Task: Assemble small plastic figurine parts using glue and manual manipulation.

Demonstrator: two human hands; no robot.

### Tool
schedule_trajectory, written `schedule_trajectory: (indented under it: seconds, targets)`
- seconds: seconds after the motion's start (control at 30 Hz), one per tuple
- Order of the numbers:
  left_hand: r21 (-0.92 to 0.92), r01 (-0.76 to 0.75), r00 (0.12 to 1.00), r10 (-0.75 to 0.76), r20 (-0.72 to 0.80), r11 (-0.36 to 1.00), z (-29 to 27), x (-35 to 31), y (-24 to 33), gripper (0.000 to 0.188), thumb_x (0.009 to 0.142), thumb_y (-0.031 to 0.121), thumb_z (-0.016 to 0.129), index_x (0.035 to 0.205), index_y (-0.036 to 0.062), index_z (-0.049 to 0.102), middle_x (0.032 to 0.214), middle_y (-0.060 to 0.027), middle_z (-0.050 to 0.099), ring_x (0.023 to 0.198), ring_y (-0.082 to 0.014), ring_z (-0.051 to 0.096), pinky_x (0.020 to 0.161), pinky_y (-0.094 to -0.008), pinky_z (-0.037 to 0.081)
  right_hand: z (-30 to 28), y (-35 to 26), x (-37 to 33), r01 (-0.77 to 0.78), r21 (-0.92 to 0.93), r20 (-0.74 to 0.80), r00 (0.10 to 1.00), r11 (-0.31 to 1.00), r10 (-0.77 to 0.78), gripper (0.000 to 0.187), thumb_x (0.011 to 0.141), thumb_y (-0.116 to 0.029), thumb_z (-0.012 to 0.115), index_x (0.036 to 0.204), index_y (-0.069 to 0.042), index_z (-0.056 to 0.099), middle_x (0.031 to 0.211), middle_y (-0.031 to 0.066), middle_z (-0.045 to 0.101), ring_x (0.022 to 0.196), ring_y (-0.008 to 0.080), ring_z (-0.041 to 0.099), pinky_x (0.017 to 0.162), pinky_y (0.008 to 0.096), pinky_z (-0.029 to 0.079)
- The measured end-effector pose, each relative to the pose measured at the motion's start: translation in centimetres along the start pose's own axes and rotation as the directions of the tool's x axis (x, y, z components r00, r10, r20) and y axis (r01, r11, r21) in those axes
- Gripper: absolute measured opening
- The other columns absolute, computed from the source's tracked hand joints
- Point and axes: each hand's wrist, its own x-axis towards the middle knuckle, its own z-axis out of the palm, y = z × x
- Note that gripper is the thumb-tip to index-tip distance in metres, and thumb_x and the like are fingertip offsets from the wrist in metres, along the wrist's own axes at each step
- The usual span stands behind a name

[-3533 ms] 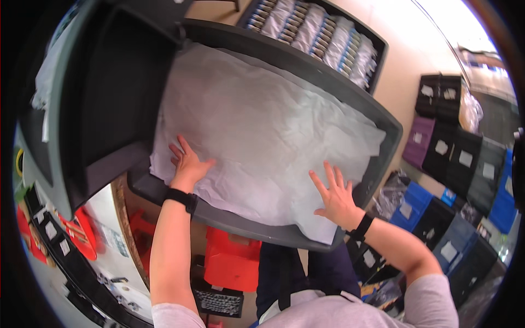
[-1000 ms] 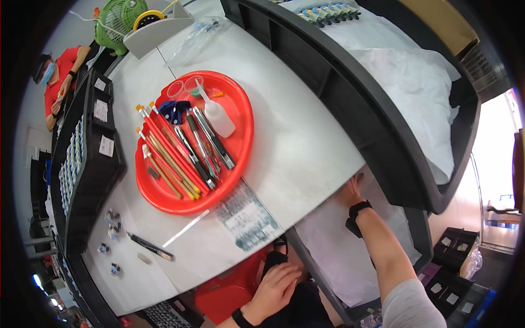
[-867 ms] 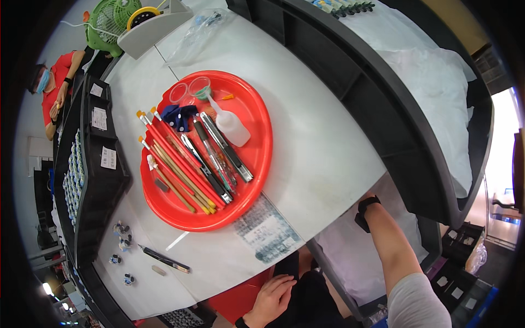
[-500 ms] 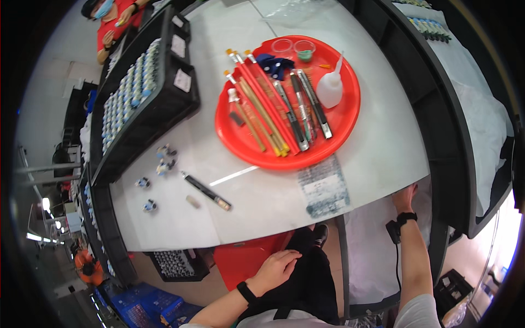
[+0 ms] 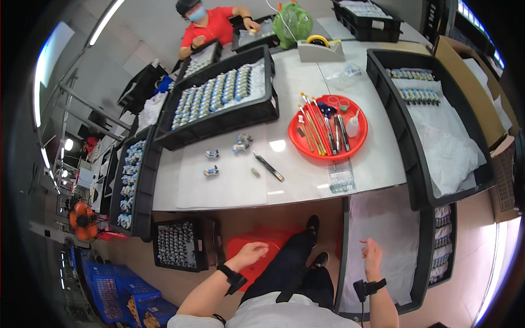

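Note:
My left hand [image 5: 251, 255] hangs below the table's front edge, over my lap and a red stool [image 5: 273, 236]. Its fingers are loosely stretched, with nothing visible in them. My right hand [image 5: 373, 256] is raised over a black crate lined with white sheeting [image 5: 383, 218]; its fingers are slightly bent and apart, and I see nothing held. On the table lie small blue-and-white figurines [image 5: 211, 171], a dark pen-like tool [image 5: 268, 166] and a small grey block [image 5: 255, 173]. A round red tray [image 5: 298, 143] carries brushes, pens, a dark blue cloth and a white squeeze bottle [image 5: 353, 127].
A black crate of figurines [image 5: 219, 117] stands at the table's back left, another crate [image 5: 131, 186] at its left side. On the right is a partly filled lined crate [image 5: 443, 147]. A co-worker in red [image 5: 210, 27] sits beyond, near a green fan [image 5: 292, 24].
My view has tilted up and widened to the far side. My right hand has come back from the table's right front edge over the lined crate. My left hand remains below the table.

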Motion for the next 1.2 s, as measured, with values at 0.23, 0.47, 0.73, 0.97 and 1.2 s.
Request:
schedule_trajectory:
  seconds: [0.23, 0.47, 0.73, 0.97, 1.2]
  targets:
    - [-0.704, -0.291, 0.732, 0.625, 0.272, 0.648, 9.7, 1.4, 9.0, 0.033, 0.093, 0.025, 0.047, 0.118, 0.0041, 0.052, 0.116, -0.0119, 0.057, 0.105, -0.0212, 0.055, 0.091, -0.0331, 0.044, 13.5, -14.3, -5.9, 0.923, -0.187, 0.481, 0.383, 0.335, -0.788, 0.035, 0.080, -0.017, 0.053, 0.112, -0.005, 0.057, 0.111, 0.0128, 0.055, 0.111, 0.0312, 0.048, 0.096, 0.0447, 0.034]
    - [-0.905, 0.162, 0.720, 0.580, 0.381, 0.393, 3.4, -6.9, 16.9, 0.048, 0.096, 0.037, 0.030, 0.123, 0.0004, 0.047, 0.124, -0.0136, 0.052, 0.115, -0.0258, 0.049, 0.097, -0.0365, 0.039, 8.4, -10.0, 0.8, 0.698, -0.418, 0.474, 0.713, 0.581, -0.516, 0.028, 0.088, -0.021, 0.053, 0.109, -0.003, 0.057, 0.086, 0.0162, 0.064, 0.078, 0.0282, 0.063, 0.069, 0.0372, 0.050]
    - [-0.074, -0.592, 0.799, 0.571, -0.190, 0.803, -14.5, -4.0, 16.7, 0.024, 0.088, 0.015, 0.055, 0.108, 0.0018, 0.059, 0.101, -0.0055, 0.064, 0.093, -0.0130, 0.059, 0.080, -0.0262, 0.045, 12.1, -21.3, 4.9, 0.633, -0.213, 0.247, 0.772, 0.744, -0.586, 0.020, 0.085, -0.013, 0.059, 0.100, 0.001, 0.059, 0.063, 0.0032, 0.054, 0.058, 0.0090, 0.051, 0.056, 0.0231, 0.043]
    - [0.329, -0.633, 0.579, 0.711, -0.399, 0.700, -33.7, 0.9, 22.0, 0.028, 0.080, 0.015, 0.063, 0.102, -0.0022, 0.061, 0.092, -0.0123, 0.066, 0.085, -0.0180, 0.062, 0.073, -0.0294, 0.050, 25.6, -40.2, 14.0, 0.850, -0.296, 0.299, 0.516, 0.436, -0.803, 0.033, 0.076, -0.002, 0.063, 0.108, -0.001, 0.055, 0.080, 0.0068, 0.056, 0.069, 0.0147, 0.055, 0.062, 0.0252, 0.046]
    - [0.553, -0.543, 0.632, 0.741, -0.227, 0.632, -46.6, 10.5, 26.2, 0.029, 0.078, 0.017, 0.062, 0.101, 0.0002, 0.061, 0.093, -0.0166, 0.064, 0.088, -0.0313, 0.060, 0.078, -0.0367, 0.048, 42.3, -43.8, 29.2, 0.841, -0.518, 0.697, 0.519, 0.153, -0.494, 0.041, 0.070, -0.007, 0.064, 0.109, -0.005, 0.053, 0.098, 0.0149, 0.057, 0.090, 0.0308, 0.057, 0.079, 0.0375, 0.047]
